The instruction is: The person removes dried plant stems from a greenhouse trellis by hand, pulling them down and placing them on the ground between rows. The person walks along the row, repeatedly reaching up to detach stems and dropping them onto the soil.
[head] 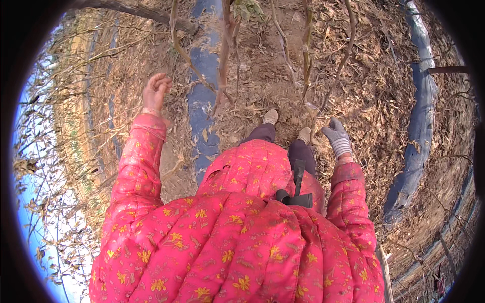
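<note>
Bare, with its fingers loosely curled, my left hand [155, 91] is held out over the ground at the left; I see nothing in it. My right hand [337, 136] wears a grey striped knit glove and hangs low at the right, near my shoe. Its fingers are partly bent, and whether they hold anything I cannot tell. Between the hands, in front of my feet, rise several bare woody stems [306, 49], with a thicker stem [225, 49] to their left. A few withered leaves [250, 9] hang at the top.
Dry leaves [371, 87] cover much of the soil. A dark plastic sheet strip [204, 68] runs along the left of the stems, another plastic strip [418, 102] at the right. A thick branch [144, 11] crosses the top left. Thin dry branches [102, 57] spread at the left.
</note>
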The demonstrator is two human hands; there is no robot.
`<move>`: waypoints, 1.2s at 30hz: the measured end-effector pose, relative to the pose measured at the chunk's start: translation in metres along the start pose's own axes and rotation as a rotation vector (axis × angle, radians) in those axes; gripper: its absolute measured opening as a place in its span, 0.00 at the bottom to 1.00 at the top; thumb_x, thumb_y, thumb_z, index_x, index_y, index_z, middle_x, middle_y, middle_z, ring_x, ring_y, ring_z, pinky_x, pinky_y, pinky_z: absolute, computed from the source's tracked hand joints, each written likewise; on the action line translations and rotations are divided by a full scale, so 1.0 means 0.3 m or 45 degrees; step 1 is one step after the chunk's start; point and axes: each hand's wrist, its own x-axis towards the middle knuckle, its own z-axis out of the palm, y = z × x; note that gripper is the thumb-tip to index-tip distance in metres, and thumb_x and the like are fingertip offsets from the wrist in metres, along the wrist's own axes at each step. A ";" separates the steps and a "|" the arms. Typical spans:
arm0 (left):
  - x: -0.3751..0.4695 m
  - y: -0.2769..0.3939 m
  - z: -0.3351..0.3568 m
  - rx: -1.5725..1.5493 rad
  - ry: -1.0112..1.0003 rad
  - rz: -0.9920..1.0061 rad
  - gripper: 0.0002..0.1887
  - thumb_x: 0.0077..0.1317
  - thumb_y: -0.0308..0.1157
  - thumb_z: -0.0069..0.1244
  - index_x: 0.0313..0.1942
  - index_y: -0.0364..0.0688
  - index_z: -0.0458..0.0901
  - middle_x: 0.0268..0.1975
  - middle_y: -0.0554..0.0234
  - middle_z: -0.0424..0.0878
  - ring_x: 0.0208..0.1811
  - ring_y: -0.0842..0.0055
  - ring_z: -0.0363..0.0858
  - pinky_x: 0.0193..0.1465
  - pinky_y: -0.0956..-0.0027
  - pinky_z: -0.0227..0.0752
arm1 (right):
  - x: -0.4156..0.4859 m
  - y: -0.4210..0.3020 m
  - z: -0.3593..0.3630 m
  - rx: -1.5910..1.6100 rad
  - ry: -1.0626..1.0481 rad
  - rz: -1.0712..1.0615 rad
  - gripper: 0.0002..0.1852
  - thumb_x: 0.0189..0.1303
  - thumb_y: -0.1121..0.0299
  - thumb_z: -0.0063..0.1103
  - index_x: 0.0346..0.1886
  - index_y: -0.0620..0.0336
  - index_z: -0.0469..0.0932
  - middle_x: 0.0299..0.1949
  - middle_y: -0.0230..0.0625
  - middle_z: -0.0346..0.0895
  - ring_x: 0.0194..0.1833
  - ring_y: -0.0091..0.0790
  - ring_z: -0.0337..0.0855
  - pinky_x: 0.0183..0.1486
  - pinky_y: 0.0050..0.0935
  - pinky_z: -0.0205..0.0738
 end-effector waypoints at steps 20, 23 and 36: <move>-0.235 0.046 0.859 -0.241 -1.362 0.118 0.18 0.62 0.40 0.41 0.44 0.34 0.71 0.24 0.64 0.75 0.19 0.86 0.68 0.16 0.83 0.59 | 0.013 -0.266 -0.116 0.712 0.138 -0.199 0.12 0.56 0.60 0.49 0.34 0.60 0.73 0.21 0.30 0.72 0.25 0.23 0.69 0.31 0.21 0.63; -0.330 0.188 1.002 -0.546 -1.551 0.129 0.22 0.61 0.41 0.42 0.49 0.32 0.66 0.36 0.56 0.76 0.32 0.79 0.76 0.26 0.79 0.71 | -0.105 -0.304 -0.233 0.571 0.242 -0.435 0.14 0.56 0.59 0.48 0.34 0.60 0.73 0.22 0.30 0.72 0.25 0.23 0.69 0.31 0.21 0.63; -0.802 0.507 0.942 -0.466 -1.629 0.468 0.23 0.62 0.44 0.40 0.50 0.37 0.66 0.46 0.59 0.71 0.49 0.74 0.69 0.48 0.70 0.67 | -0.783 -0.360 -0.224 0.508 0.722 -0.607 0.22 0.50 0.54 0.51 0.45 0.59 0.69 0.41 0.43 0.71 0.39 0.39 0.75 0.42 0.30 0.69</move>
